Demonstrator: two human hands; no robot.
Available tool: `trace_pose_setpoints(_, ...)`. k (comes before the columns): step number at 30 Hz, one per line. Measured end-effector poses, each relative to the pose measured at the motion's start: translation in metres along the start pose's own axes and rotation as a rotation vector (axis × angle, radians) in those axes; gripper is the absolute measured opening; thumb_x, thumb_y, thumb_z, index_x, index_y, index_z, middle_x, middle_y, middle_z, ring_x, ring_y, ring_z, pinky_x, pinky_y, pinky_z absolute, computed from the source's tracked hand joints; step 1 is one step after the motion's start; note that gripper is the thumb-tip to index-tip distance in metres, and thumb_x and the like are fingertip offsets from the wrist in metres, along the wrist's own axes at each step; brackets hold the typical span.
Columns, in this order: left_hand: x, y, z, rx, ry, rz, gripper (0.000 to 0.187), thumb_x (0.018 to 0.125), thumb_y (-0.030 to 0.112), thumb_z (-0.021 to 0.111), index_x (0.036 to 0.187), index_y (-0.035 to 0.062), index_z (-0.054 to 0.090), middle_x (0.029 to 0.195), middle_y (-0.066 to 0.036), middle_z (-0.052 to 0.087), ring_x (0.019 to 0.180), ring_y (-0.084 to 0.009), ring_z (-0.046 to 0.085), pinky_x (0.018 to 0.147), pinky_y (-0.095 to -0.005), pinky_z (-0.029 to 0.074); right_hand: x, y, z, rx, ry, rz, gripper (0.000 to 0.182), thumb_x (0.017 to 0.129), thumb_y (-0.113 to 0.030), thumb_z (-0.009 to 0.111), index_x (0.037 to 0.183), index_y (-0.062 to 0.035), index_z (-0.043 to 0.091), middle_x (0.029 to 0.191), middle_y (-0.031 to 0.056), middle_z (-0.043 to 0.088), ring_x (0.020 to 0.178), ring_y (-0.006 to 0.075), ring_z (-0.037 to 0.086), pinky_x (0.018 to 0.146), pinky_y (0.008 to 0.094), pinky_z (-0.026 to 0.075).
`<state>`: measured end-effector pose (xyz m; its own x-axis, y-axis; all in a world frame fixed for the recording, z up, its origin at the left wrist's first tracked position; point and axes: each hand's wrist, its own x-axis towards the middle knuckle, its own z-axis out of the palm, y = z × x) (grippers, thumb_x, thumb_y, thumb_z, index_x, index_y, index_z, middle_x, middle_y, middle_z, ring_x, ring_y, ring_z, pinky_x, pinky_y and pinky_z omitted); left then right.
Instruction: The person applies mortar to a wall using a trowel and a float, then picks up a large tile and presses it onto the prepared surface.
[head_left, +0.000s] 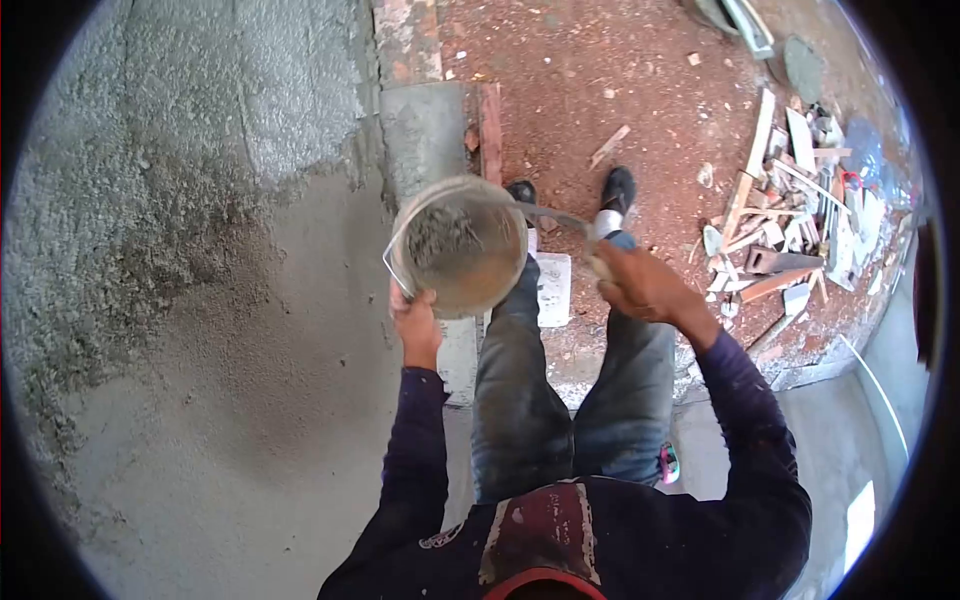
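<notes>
Both hands busy: left hand (415,322) grips pan (460,245) rim beside wall (200,300), likely heavy with wet mortar (440,235), right hand (640,285) clasps trowel (560,218) handle.

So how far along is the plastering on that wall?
Done: the smoother grey lower stretch of wall already looks coated. In hand: the left hand holds a bucket with some mortar inside, and the right hand grips a trowel at its rim. Left: the coarse, pebbly patch above looks unsmoothed. Scrap wood litters the floor.
</notes>
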<state>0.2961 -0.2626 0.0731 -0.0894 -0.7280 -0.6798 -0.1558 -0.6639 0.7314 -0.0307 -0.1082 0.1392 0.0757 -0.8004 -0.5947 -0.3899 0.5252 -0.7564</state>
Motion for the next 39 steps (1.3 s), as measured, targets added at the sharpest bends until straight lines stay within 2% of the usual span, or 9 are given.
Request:
trace_pose_setpoints(6, -0.003, 0.057, 0.102, 0.031, -0.047, 0.079, 0.072, 0.066, -0.016, 0.049, 0.135, 0.0038, 0.045, 0.127, -0.007, 0.053, 0.114, -0.0211, 0.052, 0.099, -0.0322, 0.04, -0.07, 0.007, -0.053, -0.031, 0.135, 0.14, 0.033, 0.084, -0.015, 0.055, 0.112, 0.0003, 0.048, 0.079, 0.0247, 0.062, 0.071, 0.0456, 0.06, 0.064, 0.052, 0.048)
trace_pose_setpoints(13, -0.068, 0.123, 0.211, 0.341, 0.003, 0.422, 0.051, 0.072, -0.012, 0.053, 0.123, -0.004, 0.056, 0.112, -0.007, 0.063, 0.098, -0.0142, 0.056, 0.088, -0.0254, 0.041, -0.029, -0.046, -0.1, -0.718, 0.444, -0.109, 0.021, 0.084, -0.01, 0.05, 0.096, 0.0059, 0.057, 0.09, 0.0184, 0.064, 0.074, 0.0294, 0.066, 0.063, 0.0415, 0.054)
trace_pose_setpoints(18, -0.12, 0.207, 0.257, 0.321, -0.081, 0.83, 0.048, 0.072, -0.007, 0.052, 0.12, -0.0071, 0.057, 0.118, -0.013, 0.063, 0.1, -0.016, 0.056, 0.091, -0.0281, 0.04, -0.042, -0.066, -0.137, -0.916, 0.424, -0.243, 0.019, 0.082, -0.012, 0.052, 0.089, 0.0015, 0.064, 0.085, 0.0172, 0.064, 0.075, 0.0287, 0.065, 0.064, 0.0391, 0.053)
trace_pose_setpoints(20, -0.143, 0.25, 0.27, 0.351, -0.226, 0.896, 0.061, 0.067, -0.005, 0.051, 0.127, -0.0074, 0.053, 0.136, -0.014, 0.051, 0.12, -0.0189, 0.049, 0.102, -0.0285, 0.034, -0.068, -0.079, -0.17, -0.718, 0.399, -0.488, 0.026, 0.083, -0.013, 0.049, 0.093, 0.0087, 0.06, 0.082, 0.0198, 0.063, 0.075, 0.0352, 0.062, 0.066, 0.0433, 0.051)
trace_pose_setpoints(21, -0.141, 0.268, 0.261, 0.438, -0.305, 1.005, 0.052, 0.071, -0.005, 0.053, 0.123, -0.0061, 0.056, 0.13, -0.016, 0.057, 0.116, -0.0209, 0.055, 0.099, -0.0292, 0.037, -0.075, -0.111, -0.199, -0.608, 0.08, -0.095, 0.028, 0.085, -0.017, 0.05, 0.099, 0.0071, 0.056, 0.088, 0.0222, 0.064, 0.083, 0.0399, 0.063, 0.07, 0.0438, 0.052)
trace_pose_setpoints(24, -0.168, 0.328, 0.257, 0.484, -0.447, 0.988, 0.053, 0.071, -0.004, 0.054, 0.124, -0.0064, 0.055, 0.131, -0.017, 0.056, 0.122, -0.0218, 0.051, 0.103, -0.0291, 0.034, -0.112, -0.129, -0.234, -0.388, -0.024, -0.082, 0.031, 0.085, -0.021, 0.054, 0.103, 0.0035, 0.051, 0.091, 0.0229, 0.065, 0.088, 0.0391, 0.064, 0.073, 0.0455, 0.052)
trace_pose_setpoints(29, -0.169, 0.346, 0.246, 0.201, -0.573, 0.872, 0.059, 0.072, -0.002, 0.059, 0.13, -0.0052, 0.051, 0.133, -0.012, 0.053, 0.122, -0.0185, 0.048, 0.102, -0.0288, 0.035, -0.101, -0.121, -0.171, 0.34, -0.089, -0.403, 0.031, 0.088, -0.023, 0.057, 0.106, -0.0009, 0.046, 0.072, 0.0093, 0.058, 0.062, 0.0216, 0.061, 0.049, 0.0355, 0.049)
trace_pose_setpoints(31, -0.163, 0.336, 0.232, 0.107, -0.555, 0.75, 0.061, 0.072, -0.004, 0.059, 0.132, -0.0046, 0.049, 0.133, -0.011, 0.053, 0.121, -0.0179, 0.049, 0.1, -0.0277, 0.036, -0.112, -0.176, -0.157, 0.665, -0.155, -0.164, 0.033, 0.09, -0.017, 0.057, 0.112, -0.0013, 0.039, 0.069, 0.0044, 0.049, 0.053, 0.0114, 0.053, 0.041, 0.0286, 0.043)
trace_pose_setpoints(39, -0.113, 0.31, 0.19, -0.281, -0.398, 0.561, 0.054, 0.077, -0.011, 0.06, 0.128, 0.0025, 0.051, 0.122, -0.006, 0.056, 0.11, -0.0156, 0.053, 0.095, -0.0292, 0.041, -0.073, -0.214, -0.119, 1.25, -0.306, -0.187, 0.024, 0.089, -0.009, 0.056, 0.106, -0.0059, 0.039, 0.069, -0.0006, 0.045, 0.049, 0.0076, 0.043, 0.039, 0.0247, 0.038)
